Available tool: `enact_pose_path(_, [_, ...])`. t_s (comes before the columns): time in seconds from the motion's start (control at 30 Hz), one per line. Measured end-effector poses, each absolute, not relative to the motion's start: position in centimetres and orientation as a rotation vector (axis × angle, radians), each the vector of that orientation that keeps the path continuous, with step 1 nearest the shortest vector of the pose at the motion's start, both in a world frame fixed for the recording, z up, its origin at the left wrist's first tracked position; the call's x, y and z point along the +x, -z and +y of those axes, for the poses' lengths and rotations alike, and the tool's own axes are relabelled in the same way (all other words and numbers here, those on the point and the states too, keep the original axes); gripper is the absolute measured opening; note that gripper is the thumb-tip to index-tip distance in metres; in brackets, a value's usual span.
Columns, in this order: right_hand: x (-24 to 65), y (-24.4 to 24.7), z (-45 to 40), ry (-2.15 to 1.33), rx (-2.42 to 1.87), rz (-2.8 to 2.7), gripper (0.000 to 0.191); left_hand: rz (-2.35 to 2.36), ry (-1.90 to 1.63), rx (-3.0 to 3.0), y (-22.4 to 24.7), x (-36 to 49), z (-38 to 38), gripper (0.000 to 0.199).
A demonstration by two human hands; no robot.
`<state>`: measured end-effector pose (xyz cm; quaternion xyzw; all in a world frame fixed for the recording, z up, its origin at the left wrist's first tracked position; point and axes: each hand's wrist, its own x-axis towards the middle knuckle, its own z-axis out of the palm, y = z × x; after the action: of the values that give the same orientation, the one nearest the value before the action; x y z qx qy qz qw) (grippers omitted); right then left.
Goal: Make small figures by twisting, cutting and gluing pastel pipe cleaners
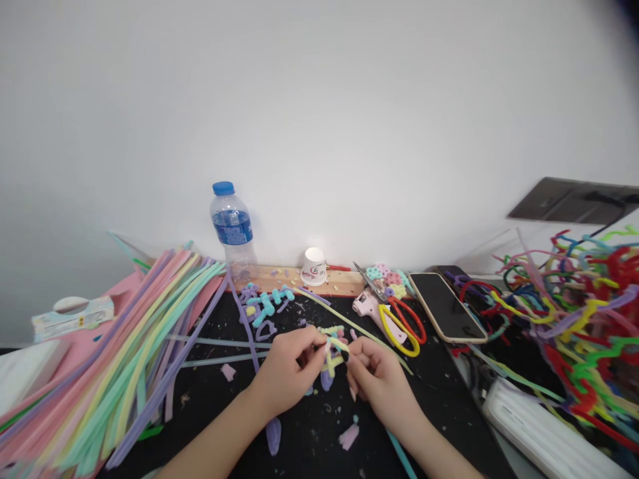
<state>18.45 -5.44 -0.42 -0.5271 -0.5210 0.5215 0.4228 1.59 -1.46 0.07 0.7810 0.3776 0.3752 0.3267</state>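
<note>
Over the black table [200, 399], my left hand [294, 366] pinches one end of a pale yellow pipe cleaner [338, 344]. The fingertips of my right hand [377, 376] close on its other end. The yellow piece looks bent, with short crossing lengths hanging below it. Purple pipe cleaner pieces [327, 380] lie just under my fingers, and I cannot tell whether they are joined to it. Behind my hands a long pale yellow-green pipe cleaner [357, 321] runs slantwise across the table. Purple and blue shaped pieces [267, 306] lie beyond my left hand.
Left lies a big bundle of pastel pipe cleaners [134, 359]. Along the wall stand a water bottle [232, 229] and a paper cup [314, 267]. Scissors [399, 326] rest on a pink glue gun [372, 307], beside a phone [446, 306]. Tangled bright pipe cleaners [594, 332] and a white power strip [544, 429] lie right.
</note>
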Motion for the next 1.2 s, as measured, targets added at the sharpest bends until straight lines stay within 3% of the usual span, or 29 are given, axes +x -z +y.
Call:
enact_pose_path(0.37, [18.6, 0.3, -5.4, -1.482, -1.224, -1.270, 0.027, 0.825, -0.841, 1.416, 0.4, 1.6, -0.5, 0.031])
enact_pose_path(0.97, [18.6, 0.0, -5.5, -1.571, -1.156, -1.218, 0.027, 0.676, -0.670, 1.194, 0.4, 2.0, -0.7, 0.033])
enact_pose_path(1.2, [18.4, -0.2, -5.5, -1.548, -1.187, -1.231, 0.029, 0.729, -0.701, 1.386, 0.0, 1.8, -1.1, 0.033])
